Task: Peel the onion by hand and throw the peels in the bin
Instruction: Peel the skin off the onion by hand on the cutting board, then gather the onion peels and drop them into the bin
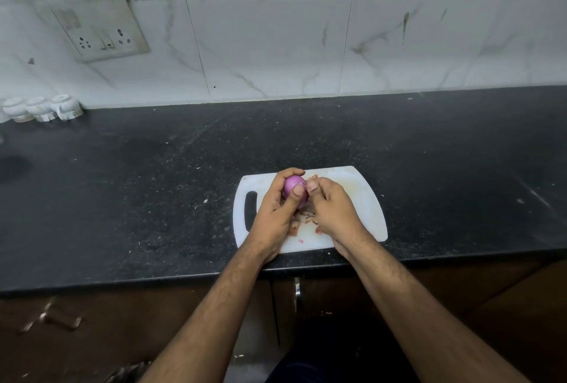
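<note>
A purple onion (293,186) is held a little above a white cutting board (365,198) near the counter's front edge. My left hand (276,211) grips the onion from the left, thumb across its front. My right hand (331,208) is at the onion's right side, with its thumb and fingertips pinching a bit of skin at the onion's top right. Several brown and pink peels (302,220) lie on the board under and between my hands, partly hidden by them. No bin is in view.
The board lies on a black stone counter (153,183) backed by a white tiled wall. Three small white cups (43,108) stand upside down at the far left. A socket plate (95,25) is on the wall. Brown cabinet doors (337,293) are below the counter.
</note>
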Motion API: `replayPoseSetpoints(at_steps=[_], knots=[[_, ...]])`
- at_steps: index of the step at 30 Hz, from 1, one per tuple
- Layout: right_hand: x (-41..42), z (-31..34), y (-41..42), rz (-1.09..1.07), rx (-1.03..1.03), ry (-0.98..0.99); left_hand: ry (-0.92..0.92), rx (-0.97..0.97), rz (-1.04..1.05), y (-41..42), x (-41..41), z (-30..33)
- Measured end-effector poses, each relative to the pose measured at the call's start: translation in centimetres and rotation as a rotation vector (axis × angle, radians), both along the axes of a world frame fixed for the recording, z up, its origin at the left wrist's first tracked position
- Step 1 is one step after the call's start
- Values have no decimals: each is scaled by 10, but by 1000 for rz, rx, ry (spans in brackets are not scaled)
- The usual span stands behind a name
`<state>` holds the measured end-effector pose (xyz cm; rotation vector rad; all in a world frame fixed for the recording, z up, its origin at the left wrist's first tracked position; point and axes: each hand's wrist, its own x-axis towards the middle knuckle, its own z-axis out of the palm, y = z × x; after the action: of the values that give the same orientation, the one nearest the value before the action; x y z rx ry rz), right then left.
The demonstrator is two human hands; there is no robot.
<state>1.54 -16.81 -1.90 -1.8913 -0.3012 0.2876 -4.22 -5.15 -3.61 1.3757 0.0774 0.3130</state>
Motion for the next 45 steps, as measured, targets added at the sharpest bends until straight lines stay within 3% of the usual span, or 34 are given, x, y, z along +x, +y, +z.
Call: replayPoseSetpoints(at_steps=[4,7,10,14,22,28,33,36,38,41,45], knots=[[-2,1,2,-14,-74,-163,-32,-5,9,1,1,-2],[-3,6,3,2,-290,-472,-78,-34,28,1,-1,0],[3,9,0,-20,-471,-601,-88,-25,50,1,-3,2],[34,5,-29,-187,-573,-562,-57,-26,61,2,-4,-2],[39,-3,-55,-109,-608,-411,56,-9,92,0,5,-6],[44,-3,-62,-7,-423,-450,44,171,168,-3,21,3],[52,-9,-41,276,-572,-451,123,113,262,7,39,5],[40,-7,-25,447,-446,-381,156,89,292,16,44,-4],[32,-7,-22,517,-274,-219,144,104,303,19,46,-3],[36,1,-28,407,-84,-246,101,195,266,22,50,3],[55,9,-62,146,-123,-360,120,489,183,21,61,15]])
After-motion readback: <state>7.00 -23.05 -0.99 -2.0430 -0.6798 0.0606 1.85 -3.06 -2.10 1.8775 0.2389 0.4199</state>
